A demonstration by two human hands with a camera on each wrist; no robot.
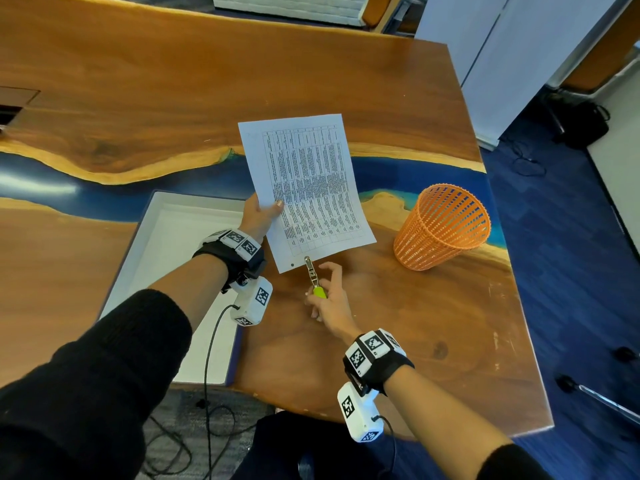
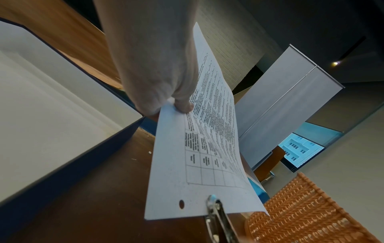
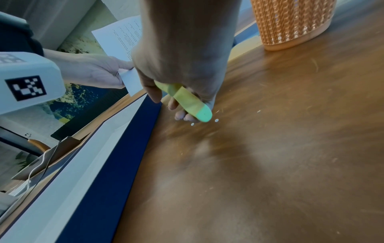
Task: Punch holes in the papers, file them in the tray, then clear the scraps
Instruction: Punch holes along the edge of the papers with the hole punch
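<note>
Above the wooden table with a blue resin river [image 1: 408, 306], a white printed sheet of paper [image 1: 308, 188] is being held up by the left hand [image 1: 258, 214], whose thumb and fingers are pinching the sheet's left edge. Dense black text is filling a ruled grid across the page, but the print is too small to read. 1 round punched hole [image 2: 181, 204] is showing near the sheet's lower left corner in the left wrist view.

At 6 o'clock from the sheet, the right hand [image 1: 329, 299] is gripping the yellow-green handle of a silver metal single-hole punch [image 1: 313, 275], with several fingers curling around the handle while the index finger is sticking out loosely. The punch's metal head is sitting over the sheet's bottom edge, just right of the existing hole; whether it is biting the paper I cannot tell.

At 9 o'clock from the hands, a shallow white tray with dark blue outer walls [image 1: 138, 244] is lying on the table. At 3 o'clock, an orange plastic lattice wastebasket [image 1: 443, 226] is standing upright, apart from the sheet.

Below the right hand, a few tiny white paper dots [image 3: 216, 120] are lying on the wood. Black-and-white square markers are showing on both wrist units, carrying no readable words.
</note>
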